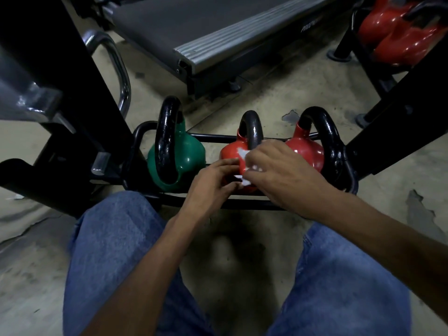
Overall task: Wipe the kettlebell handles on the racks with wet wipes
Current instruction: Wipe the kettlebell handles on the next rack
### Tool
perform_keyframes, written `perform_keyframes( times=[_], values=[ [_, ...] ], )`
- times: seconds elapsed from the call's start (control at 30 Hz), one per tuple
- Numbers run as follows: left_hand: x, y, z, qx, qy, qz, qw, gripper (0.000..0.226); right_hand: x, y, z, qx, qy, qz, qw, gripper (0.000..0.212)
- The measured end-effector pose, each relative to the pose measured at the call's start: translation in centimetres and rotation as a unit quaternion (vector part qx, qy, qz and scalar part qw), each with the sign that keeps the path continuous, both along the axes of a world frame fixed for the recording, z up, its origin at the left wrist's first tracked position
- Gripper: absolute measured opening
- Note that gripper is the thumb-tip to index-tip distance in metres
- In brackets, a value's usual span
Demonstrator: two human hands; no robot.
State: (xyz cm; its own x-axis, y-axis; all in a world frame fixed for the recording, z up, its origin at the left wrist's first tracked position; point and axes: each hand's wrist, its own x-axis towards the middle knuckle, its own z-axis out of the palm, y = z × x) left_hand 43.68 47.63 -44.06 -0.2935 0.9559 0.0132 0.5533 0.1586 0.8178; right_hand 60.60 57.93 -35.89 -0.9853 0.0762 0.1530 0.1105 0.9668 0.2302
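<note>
Just below the middle of the frame, both hands meet over a white wet wipe (244,155), which is bunched against the front of the middle red kettlebell (230,151), below its black handle (253,127). The left hand (213,183) has its fingers curled in, pinching the wipe's lower edge. The right hand (281,173) is curled over the wipe's upper part and grips it, its knuckles toward the camera. This kettlebell sits on a low black rack (213,137) between a green kettlebell (189,154) on the left and another red kettlebell (308,151) on the right. Blue jeans (114,251) fill the lower frame. A treadmill (206,25) lies at the upper middle, and more red kettlebells (397,32) sit at the upper right.
</note>
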Motion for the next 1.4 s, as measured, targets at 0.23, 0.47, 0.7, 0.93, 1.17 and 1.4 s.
perform_keyframes(
  times=[0.23, 0.47, 0.7, 0.93, 1.17, 1.4],
  values=[
    [0.1, -0.1, -0.1, -0.009, 0.014, 0.016, 1.0, 0.052, -2.4, 1.8, -2.1, -0.266, 0.258, -0.229, 0.9, 0.021],
    [1.4, -0.2, 1.6, 0.04, -0.011, 0.008, 0.999, 0.107, -5.6, 5.6, -0.7, -0.376, 0.265, -0.369, 0.808, 0.015],
    [0.8, 0.4, 3.8, 0.089, 0.029, -0.046, 0.995, 0.084, 0.1, -2.2, -4.8, -0.59, 0.318, -0.32, 0.67, 0.026],
    [-0.2, 2.7, 4.3, 0.073, 0.077, -0.066, 0.992, 0.072, -2.7, -1.0, -2.6, -0.665, 0.437, -0.345, 0.497, 0.022],
    [-0.3, 2.8, 3.7, 0.071, 0.082, -0.06, 0.992, 0.077, -7.0, 3.5, -1.4, -0.522, 0.364, -0.344, 0.69, 0.023],
    [-0.3, 2.4, 4.2, 0.059, 0.077, -0.064, 0.993, 0.074, -11.7, 11.0, 2.5, -0.347, -0.022, -0.333, 0.877, 0.031]
  ],
)
